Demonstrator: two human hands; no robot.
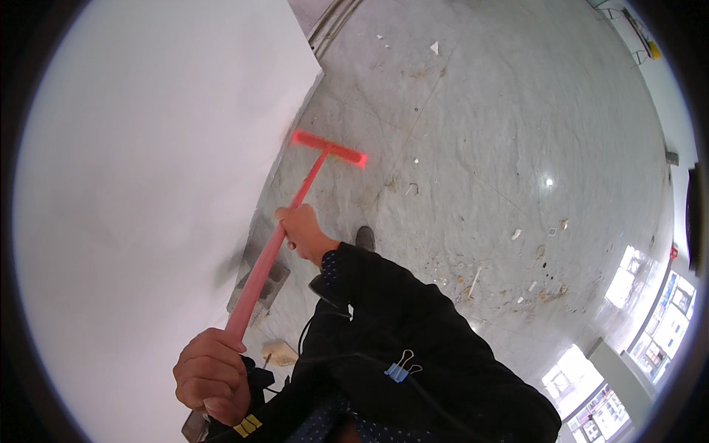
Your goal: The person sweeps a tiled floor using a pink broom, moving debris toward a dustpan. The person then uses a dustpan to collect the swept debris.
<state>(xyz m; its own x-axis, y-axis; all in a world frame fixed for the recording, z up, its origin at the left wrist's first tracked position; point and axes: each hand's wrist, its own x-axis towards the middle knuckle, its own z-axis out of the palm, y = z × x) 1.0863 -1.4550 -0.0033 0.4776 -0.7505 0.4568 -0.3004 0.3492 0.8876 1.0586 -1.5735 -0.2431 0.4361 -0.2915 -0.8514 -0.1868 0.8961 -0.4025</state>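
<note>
A red, long-handled T-shaped tool [260,277], seemingly a broom, runs diagonally in front of me. Its crosswise head [329,148] is over the grey floor, beside the foot of the white wall. The head's ends look blurred, and whether it touches the floor I cannot tell. At lower left, my left hand [213,376] is wrapped around the thick near end of the handle. Farther up the same handle, my right hand [303,231] grips it, thumb along the shaft. Both hands are bare, with dark sleeves behind them.
The white wall [155,166] rises close on the left, ending at a corner. A concrete block [274,285] and a wooden piece [279,353] lie at its base. Debris [471,282] is scattered over the floor [498,122]. My shoe [365,238] stands ahead. Windows [664,326] are at right.
</note>
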